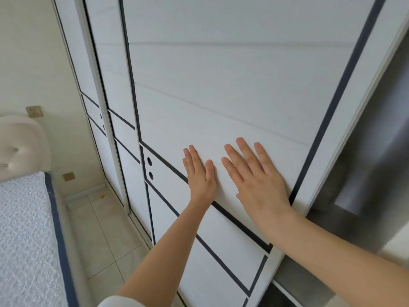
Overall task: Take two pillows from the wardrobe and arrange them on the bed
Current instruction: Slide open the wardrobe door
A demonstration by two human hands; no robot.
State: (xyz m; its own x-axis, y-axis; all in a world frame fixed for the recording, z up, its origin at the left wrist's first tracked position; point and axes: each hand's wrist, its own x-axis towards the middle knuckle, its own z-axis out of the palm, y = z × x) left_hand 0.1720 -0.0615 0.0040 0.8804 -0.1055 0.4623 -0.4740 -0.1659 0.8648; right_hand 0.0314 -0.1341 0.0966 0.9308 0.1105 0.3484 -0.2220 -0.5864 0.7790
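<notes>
A white sliding wardrobe door (221, 85) with dark trim lines fills most of the view. My left hand (200, 173) lies flat on its panel, fingers together and pointing up. My right hand (256, 176) presses flat on the same panel just to the right, fingers spread, near the door's right edge. To the right of that edge a dark gap (363, 173) shows the wardrobe's interior, blurred and grey. No pillow can be made out. The bed (24, 229) with a white textured cover and blue edging is at the lower left.
A padded white headboard (20, 147) stands at the left against a cream wall with two sockets (34, 111). A narrow strip of pale tiled floor (101, 229) runs between bed and wardrobe. Further door panels (106, 63) continue to the left.
</notes>
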